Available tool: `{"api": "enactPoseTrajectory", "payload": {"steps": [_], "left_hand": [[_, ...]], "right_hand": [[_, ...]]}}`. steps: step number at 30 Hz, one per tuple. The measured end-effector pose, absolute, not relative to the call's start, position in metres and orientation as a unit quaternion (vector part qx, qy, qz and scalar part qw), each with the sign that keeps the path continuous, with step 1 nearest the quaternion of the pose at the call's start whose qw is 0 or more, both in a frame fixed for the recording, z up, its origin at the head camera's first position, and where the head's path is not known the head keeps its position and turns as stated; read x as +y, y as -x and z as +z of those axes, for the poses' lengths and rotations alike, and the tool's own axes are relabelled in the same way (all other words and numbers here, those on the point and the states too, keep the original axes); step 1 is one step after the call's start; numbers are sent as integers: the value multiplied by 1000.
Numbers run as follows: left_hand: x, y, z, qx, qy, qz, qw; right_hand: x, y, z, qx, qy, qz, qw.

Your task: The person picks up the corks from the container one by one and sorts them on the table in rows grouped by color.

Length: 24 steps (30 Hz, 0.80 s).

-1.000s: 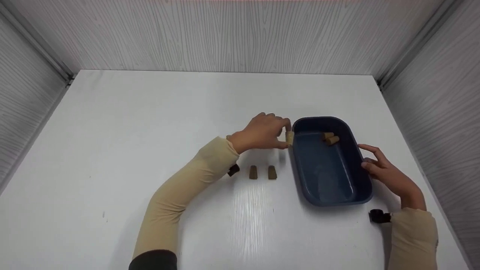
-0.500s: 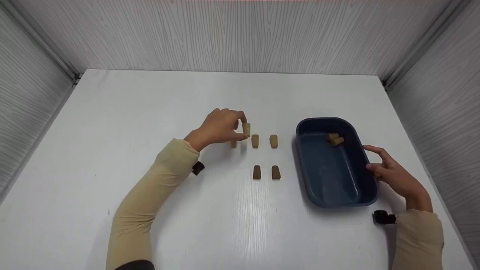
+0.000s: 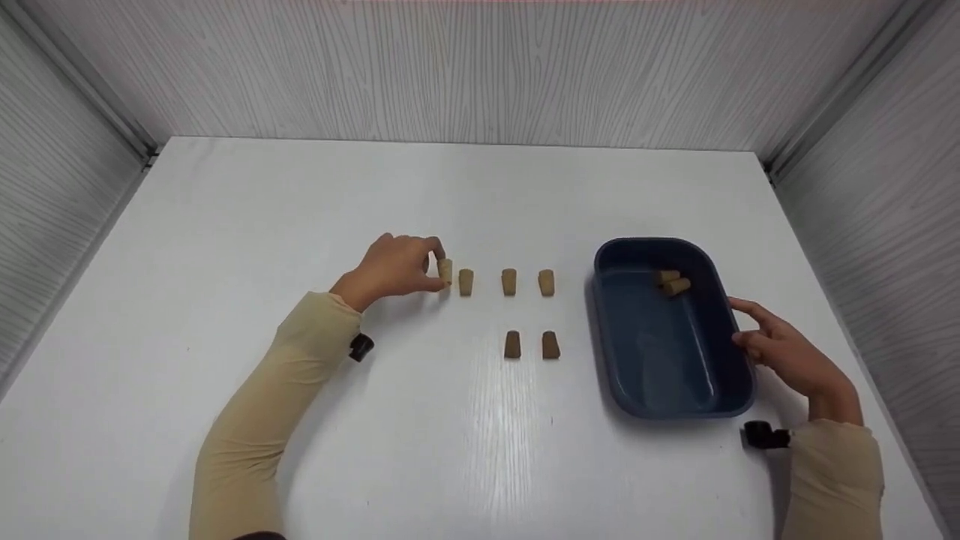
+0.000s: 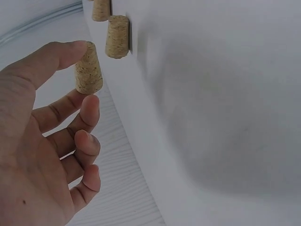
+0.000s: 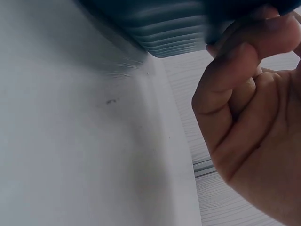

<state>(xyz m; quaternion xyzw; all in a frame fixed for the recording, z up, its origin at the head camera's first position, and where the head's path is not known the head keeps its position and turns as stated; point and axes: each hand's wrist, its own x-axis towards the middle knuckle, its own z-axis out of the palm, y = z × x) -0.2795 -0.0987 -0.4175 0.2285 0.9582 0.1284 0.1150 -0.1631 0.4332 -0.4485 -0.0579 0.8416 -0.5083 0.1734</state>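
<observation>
My left hand (image 3: 394,266) pinches a tapered cork stopper (image 4: 88,70) between thumb and index finger, the other fingers loosely bent below it. The held cork overlaps the left end of a row of three light corks in the head view: a left one (image 3: 466,283), a middle one (image 3: 509,282) and a right one (image 3: 547,283). Nearer stand two darker corks (image 3: 512,345). My right hand (image 3: 791,356) grips the right rim of a deep blue plastic tub (image 3: 652,352), thumb on the edge, fingers curled under the outside. Two corks (image 3: 677,286) lie inside the tub, towards its far end.
The white tabletop (image 3: 300,195) is bounded by pale wood-grain panels at the back (image 3: 465,71) and both sides. Black camera mounts sit at the left wrist (image 3: 361,346) and the right wrist (image 3: 761,434). The right forearm lies close to the right panel.
My left hand moves left from the tub's rim with the cork, past the row, and comes lower at its left end. The right hand stays on the tub.
</observation>
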Motion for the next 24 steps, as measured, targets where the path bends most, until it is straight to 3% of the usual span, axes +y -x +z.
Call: {"api": "enactPoseTrajectory", "payload": {"steps": [24], "left_hand": [[-112,279,-433,963,-215,100,132]], "right_hand": [[432,164,-446,851,34,-497,163]]}}
